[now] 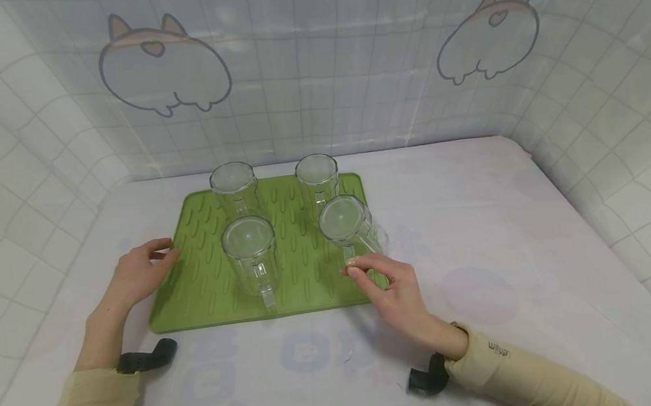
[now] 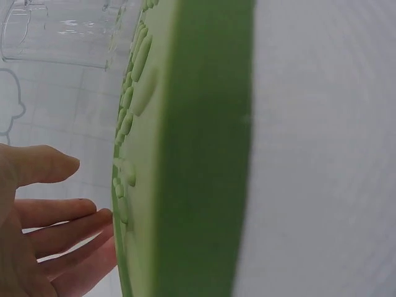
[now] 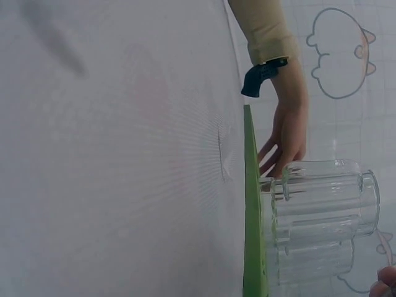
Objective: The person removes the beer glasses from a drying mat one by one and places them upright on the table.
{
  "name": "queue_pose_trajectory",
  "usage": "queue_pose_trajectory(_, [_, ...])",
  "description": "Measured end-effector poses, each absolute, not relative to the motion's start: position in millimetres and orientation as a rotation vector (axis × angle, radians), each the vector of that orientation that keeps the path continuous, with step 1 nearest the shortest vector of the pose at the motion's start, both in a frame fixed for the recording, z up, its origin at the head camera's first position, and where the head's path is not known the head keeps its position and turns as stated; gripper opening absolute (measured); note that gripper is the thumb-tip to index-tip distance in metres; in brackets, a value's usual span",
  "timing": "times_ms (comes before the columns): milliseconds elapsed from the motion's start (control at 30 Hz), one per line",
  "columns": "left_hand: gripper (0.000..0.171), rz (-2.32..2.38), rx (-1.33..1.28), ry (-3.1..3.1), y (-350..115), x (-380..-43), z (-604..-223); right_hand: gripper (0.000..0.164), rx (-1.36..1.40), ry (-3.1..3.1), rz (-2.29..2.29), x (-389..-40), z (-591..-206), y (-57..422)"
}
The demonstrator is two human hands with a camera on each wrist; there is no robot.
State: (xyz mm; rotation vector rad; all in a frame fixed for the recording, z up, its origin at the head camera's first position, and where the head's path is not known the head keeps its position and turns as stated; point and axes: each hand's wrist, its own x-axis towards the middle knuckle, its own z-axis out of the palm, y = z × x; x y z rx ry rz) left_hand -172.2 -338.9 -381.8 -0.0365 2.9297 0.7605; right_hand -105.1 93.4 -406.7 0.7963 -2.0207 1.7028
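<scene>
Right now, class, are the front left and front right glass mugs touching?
Apart. The head view shows ridged green mat lying bare between the front left glass mug and the front right glass mug.

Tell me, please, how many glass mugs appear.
4: back-left mug, back-right mug and front-left mug on the green mat; front-right mug at the right hand.

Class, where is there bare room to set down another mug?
Bare: table between mat and right wall; mat between front left mug and front right mug. Crowded: where front right mug, back right mug and right hand cluster.
</scene>
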Motion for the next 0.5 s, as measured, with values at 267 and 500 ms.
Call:
queue_pose_trajectory(267, [0.067, 0.764, -0.008, 2.941, -333, -171, -374, 0.017, 0.819, -2.000, 1.659, -106, -408, 93])
queue_pose_trajectory(500, [0.060, 0.885, 0.101, 3.046, -319, -166, -360, 0.015, 0.837, -1.983, 1.652, -107, -409, 93])
